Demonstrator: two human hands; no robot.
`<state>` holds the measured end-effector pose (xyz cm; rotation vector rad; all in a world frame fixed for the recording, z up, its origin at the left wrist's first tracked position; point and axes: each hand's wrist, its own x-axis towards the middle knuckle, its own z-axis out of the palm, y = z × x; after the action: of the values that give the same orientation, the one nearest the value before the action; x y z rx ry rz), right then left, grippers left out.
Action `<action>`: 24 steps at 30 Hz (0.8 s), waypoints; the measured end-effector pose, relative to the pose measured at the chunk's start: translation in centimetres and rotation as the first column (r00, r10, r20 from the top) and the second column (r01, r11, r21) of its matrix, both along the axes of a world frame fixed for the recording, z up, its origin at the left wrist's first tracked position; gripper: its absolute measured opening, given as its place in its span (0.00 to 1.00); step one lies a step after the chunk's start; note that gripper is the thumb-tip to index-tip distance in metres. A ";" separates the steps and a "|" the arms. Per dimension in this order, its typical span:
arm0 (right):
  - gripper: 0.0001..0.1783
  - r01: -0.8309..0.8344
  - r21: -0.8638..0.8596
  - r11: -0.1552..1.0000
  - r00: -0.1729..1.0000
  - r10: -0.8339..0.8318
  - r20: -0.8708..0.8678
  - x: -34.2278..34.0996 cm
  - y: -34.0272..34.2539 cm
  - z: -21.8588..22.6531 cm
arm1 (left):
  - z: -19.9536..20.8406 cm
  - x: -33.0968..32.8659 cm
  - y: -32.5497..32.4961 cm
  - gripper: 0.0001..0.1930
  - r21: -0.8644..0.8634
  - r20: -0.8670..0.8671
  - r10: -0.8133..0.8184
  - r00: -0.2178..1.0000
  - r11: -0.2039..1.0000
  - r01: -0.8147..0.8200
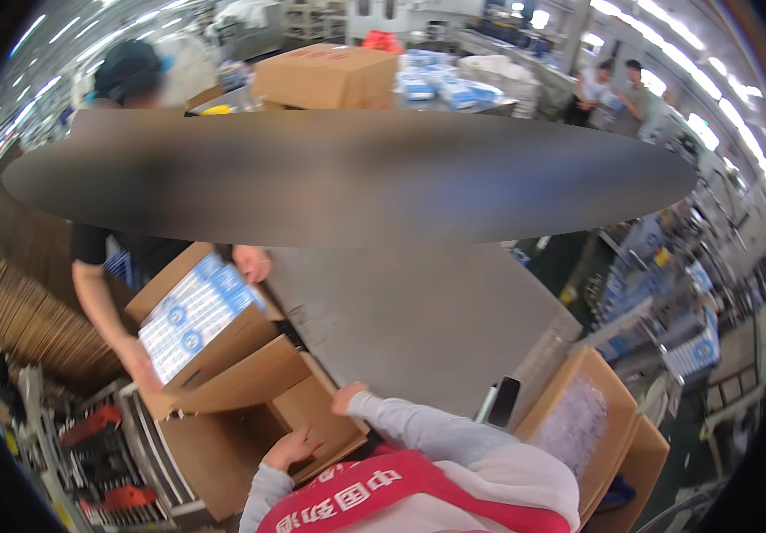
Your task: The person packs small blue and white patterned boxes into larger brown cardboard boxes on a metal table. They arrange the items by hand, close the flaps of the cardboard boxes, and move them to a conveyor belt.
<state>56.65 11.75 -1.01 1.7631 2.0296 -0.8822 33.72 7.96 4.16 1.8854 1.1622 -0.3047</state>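
Left hand (289, 449) over box (312, 409), fingers apart; right hand (347, 399) at table (418, 311) left edge, grip can't be told. Best brace box squarely.

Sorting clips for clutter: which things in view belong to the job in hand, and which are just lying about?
Likely the job:
Nearer open carton
Packed carton behind it
Blue-and-white packs inside

Apparently lying about:
Dark phone-like device
Pale slim item beside it
Crumpled clear plastic
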 end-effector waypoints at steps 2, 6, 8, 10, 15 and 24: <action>0.24 0.087 -0.011 0.996 0.996 -0.087 -0.015 0.6 -2.0 0.5 | 0.6 0.9 -1.2 0.40 -0.030 0.007 -0.021 1.000 0.999 0.021; 0.22 0.173 -0.038 0.984 0.983 -0.175 -0.050 -0.2 1.5 2.2 | 3.1 0.4 3.1 0.40 -0.047 0.017 -0.044 0.999 0.998 0.045; 0.21 0.135 -0.095 0.986 0.990 -0.139 -0.032 -0.7 0.9 -0.6 | 4.1 1.2 2.2 0.40 -0.090 -0.035 -0.038 0.999 0.995 0.035; 0.21 0.150 -0.070 0.986 0.989 -0.150 0.006 -1.3 0.9 -0.7 | 3.5 0.9 1.7 0.40 -0.101 -0.063 -0.016 0.998 0.995 0.010; 0.21 0.178 -0.036 0.983 0.984 -0.178 -0.016 -1.3 0.2 0.1 | 2.5 0.7 1.2 0.40 -0.152 -0.062 -0.046 0.997 0.988 0.036; 0.22 0.149 -0.040 0.988 0.989 -0.149 0.010 -0.9 0.8 0.4 | 1.5 0.6 1.7 0.41 -0.107 -0.044 0.000 0.999 0.994 -0.005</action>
<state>55.78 12.58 -0.60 1.9122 1.8812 -0.9531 34.32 9.70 5.66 1.7914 1.1541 -0.4013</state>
